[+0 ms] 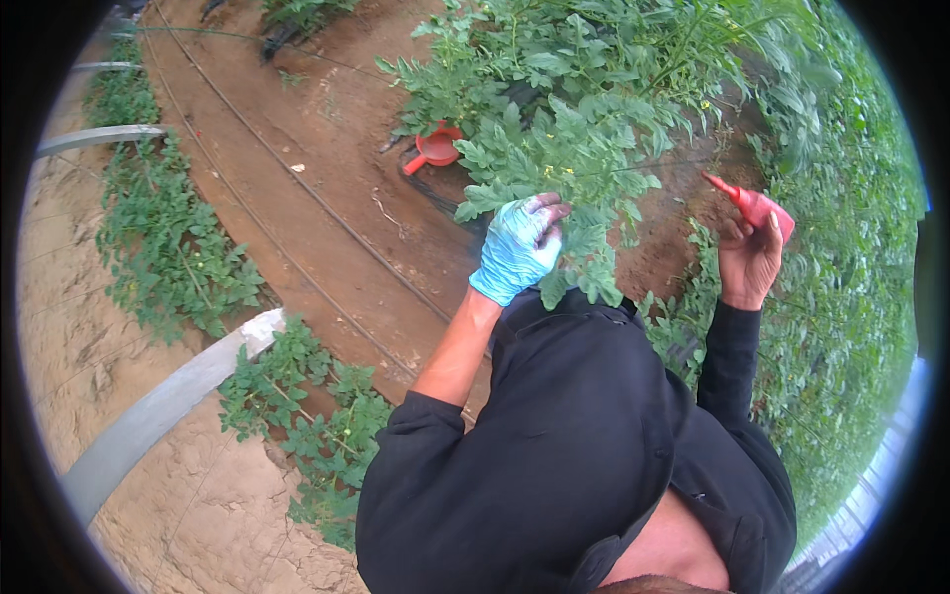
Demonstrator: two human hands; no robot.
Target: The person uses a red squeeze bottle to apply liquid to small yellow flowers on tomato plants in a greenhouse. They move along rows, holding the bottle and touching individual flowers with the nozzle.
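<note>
My left hand (523, 241), in a blue disposable glove with dark-stained fingertips, is at the leafy top of a tomato plant (586, 223). Its fingers are curled close to small yellow flowers; whether they pinch a stem or flower is hidden. To the right, my bare right hand (749, 256) holds a red squeeze bottle (764, 210), its narrow nozzle pointing up and left towards the plant, apart from the leaves. A red plastic cup with a handle (439, 146) lies beyond my left hand, at the edge of the foliage.
Dense tomato plants (839, 297) fill the right side. Thin dark lines (297, 178) run along the bare soil path on the left. Past it are a row of low tomato plants (167, 230), a curved grey greenhouse rib (171, 401) and an earthen wall (200, 512).
</note>
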